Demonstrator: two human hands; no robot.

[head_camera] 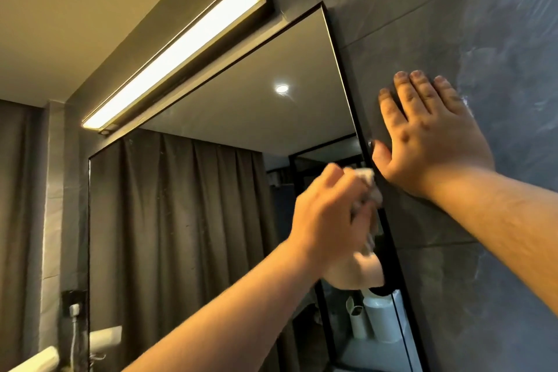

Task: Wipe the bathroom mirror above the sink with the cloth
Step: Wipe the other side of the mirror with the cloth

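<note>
Mirror [229, 136] glass on the wall is rubbed near its right edge by the left hand [329, 220] bunching the cloth [370, 187], which could slip free, while the right hand [428, 133] braces flat, fingers spread, on the tile [453, 24].

grey tiled wall [422, 24]; lit bar lamp [178, 54] overhead; beige ceiling [75, 9]

A home bathroom: a black-framed wall mirror [211, 190] hangs on grey marbled tiles [453, 24] under a lit bar lamp [178, 54], its glass reflecting a dark curtain [181, 220], a recessed ceiling light [282, 88] and white containers [377, 320].
</note>
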